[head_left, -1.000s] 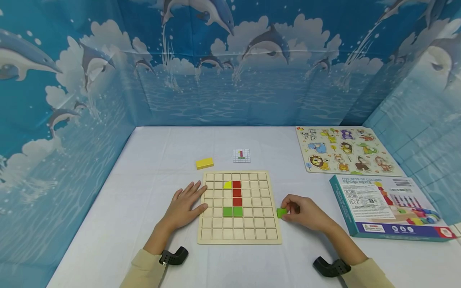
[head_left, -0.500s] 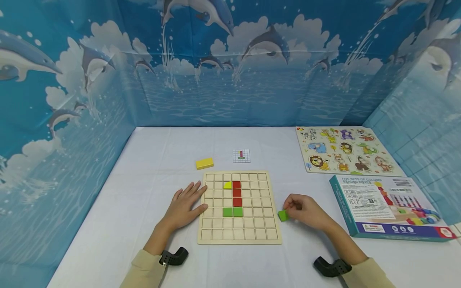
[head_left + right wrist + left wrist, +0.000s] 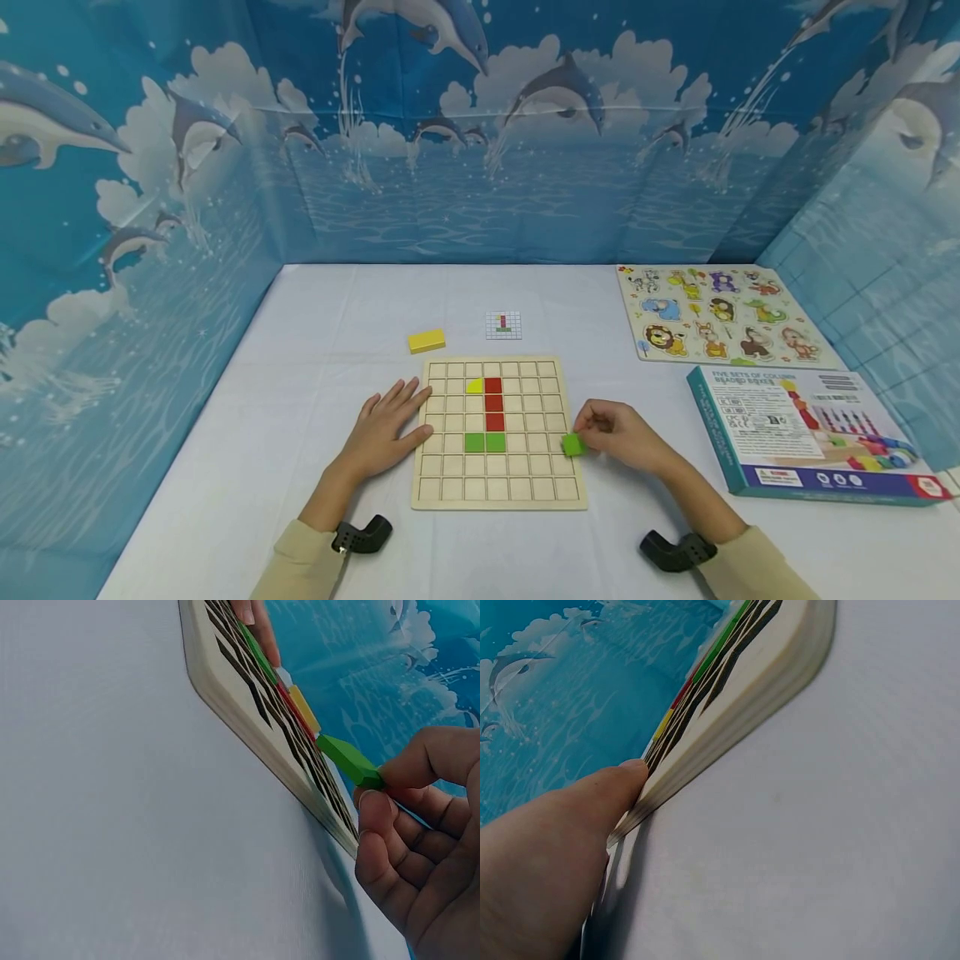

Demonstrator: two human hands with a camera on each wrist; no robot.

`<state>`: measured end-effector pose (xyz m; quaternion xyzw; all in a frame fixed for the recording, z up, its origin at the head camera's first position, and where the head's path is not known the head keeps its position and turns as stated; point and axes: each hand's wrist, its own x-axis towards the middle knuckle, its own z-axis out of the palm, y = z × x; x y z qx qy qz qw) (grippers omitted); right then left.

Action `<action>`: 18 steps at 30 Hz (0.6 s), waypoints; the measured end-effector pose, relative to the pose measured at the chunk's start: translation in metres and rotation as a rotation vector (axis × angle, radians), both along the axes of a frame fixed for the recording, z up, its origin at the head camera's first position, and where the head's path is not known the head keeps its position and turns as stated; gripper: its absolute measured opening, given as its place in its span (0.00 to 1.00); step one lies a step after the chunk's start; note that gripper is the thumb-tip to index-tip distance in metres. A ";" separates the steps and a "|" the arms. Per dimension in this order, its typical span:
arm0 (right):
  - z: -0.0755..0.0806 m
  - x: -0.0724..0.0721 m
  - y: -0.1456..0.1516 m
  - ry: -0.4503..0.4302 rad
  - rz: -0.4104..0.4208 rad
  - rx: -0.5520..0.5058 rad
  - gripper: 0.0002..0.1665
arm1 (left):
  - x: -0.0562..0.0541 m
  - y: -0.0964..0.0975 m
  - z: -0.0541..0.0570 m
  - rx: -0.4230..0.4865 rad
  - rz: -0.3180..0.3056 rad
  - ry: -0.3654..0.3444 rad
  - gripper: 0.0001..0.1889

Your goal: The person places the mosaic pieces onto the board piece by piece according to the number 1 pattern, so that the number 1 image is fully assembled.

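Observation:
A flat green square tile (image 3: pixel 347 760) is pinched between the thumb and fingers of my right hand (image 3: pixel 621 432). In the head view the tile overlaps the right edge of the wooden grid board (image 3: pixel 528 467). My left hand (image 3: pixel 386 429) lies with fingers spread at the board's left edge, its thumb (image 3: pixel 615 787) touching the rim. Set in the board's cells are a yellow piece with a cut corner (image 3: pixel 475 386), a column of red tiles (image 3: pixel 494 402) and two green tiles (image 3: pixel 484 442) side by side below it.
Behind the board lie a yellow block (image 3: pixel 426 341) and a small printed grid card (image 3: pixel 503 325). To the right are an animal puzzle board (image 3: pixel 705 310) and a boxed toy set (image 3: pixel 795 479). A dolphin-print curtain (image 3: pixel 480 208) stands around the white tabletop.
My right hand first shifts slightly right while the green tile turns in its fingers, then moves left, carrying the tile over the board's right edge. My left hand stays in place.

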<state>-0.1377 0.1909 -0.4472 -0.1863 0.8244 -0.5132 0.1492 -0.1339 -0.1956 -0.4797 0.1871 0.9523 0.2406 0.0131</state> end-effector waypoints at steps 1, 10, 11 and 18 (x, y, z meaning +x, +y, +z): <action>0.001 0.000 -0.002 -0.003 0.007 -0.007 0.02 | 0.000 0.000 0.000 0.001 0.000 0.002 0.34; -0.001 -0.005 -0.019 -0.015 0.069 -0.052 0.02 | 0.000 0.000 -0.001 -0.004 -0.001 0.007 0.34; -0.001 -0.005 -0.021 -0.012 0.075 -0.055 0.02 | 0.000 0.000 -0.001 -0.004 -0.002 0.007 0.34; -0.005 -0.009 -0.033 0.019 0.107 -0.068 0.04 | 0.000 0.000 0.000 0.001 -0.001 0.008 0.34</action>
